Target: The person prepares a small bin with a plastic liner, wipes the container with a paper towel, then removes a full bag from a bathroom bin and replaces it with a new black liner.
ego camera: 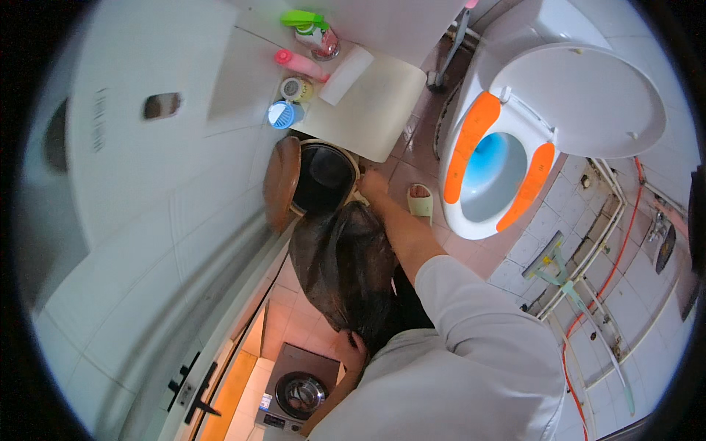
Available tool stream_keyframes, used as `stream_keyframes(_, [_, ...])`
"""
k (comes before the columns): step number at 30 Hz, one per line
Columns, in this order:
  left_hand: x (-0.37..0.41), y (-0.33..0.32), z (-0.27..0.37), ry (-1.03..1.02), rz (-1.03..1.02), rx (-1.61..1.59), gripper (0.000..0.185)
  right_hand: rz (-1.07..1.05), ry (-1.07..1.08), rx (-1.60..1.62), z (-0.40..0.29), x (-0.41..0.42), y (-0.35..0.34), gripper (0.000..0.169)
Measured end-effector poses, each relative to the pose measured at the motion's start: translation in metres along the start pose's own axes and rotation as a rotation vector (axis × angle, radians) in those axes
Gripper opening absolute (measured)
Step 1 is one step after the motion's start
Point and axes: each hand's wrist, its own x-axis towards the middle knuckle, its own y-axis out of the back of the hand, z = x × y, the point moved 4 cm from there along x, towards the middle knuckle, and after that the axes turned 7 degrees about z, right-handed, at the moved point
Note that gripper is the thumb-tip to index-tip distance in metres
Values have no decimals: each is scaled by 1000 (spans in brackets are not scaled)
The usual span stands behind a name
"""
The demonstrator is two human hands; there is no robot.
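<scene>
A dark plastic trash bag [347, 264], bulging and partly see-through, hangs between my arms in front of my body. My left hand [350, 347] grips the lower end of the bag. Beyond it stands a trash bin [325, 176] with a black interior and a brown lid [282, 184] tipped up on its left side. My right hand [374, 186] is closed at the bin's right rim, just above the bag's upper edge. Its fingertips are partly hidden, and something pale shows beneath it.
A toilet [496, 165] with orange seat pads stands at right, lid raised. Bottles [317, 41] and a paper roll [346, 75] sit on a pale cabinet [380, 105]. A slippered foot [420, 204] is beside my right arm. A door handle [201, 394] and washing machine [300, 386] are below left.
</scene>
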Motion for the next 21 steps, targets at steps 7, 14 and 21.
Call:
stream_keyframes(7, [3, -20, -32, 40, -19, 74, 9, 189, 142, -147, -15, 60, -50, 40])
stream_keyframes(14, [11, -7, -22, -18, -5, 27, 10, 124, 184, -120, -18, 44, -43, 19])
stream_keyframes(21, [22, 25, 18, -20, -122, 27, 9, 205, 264, 56, -16, -27, 1, 49])
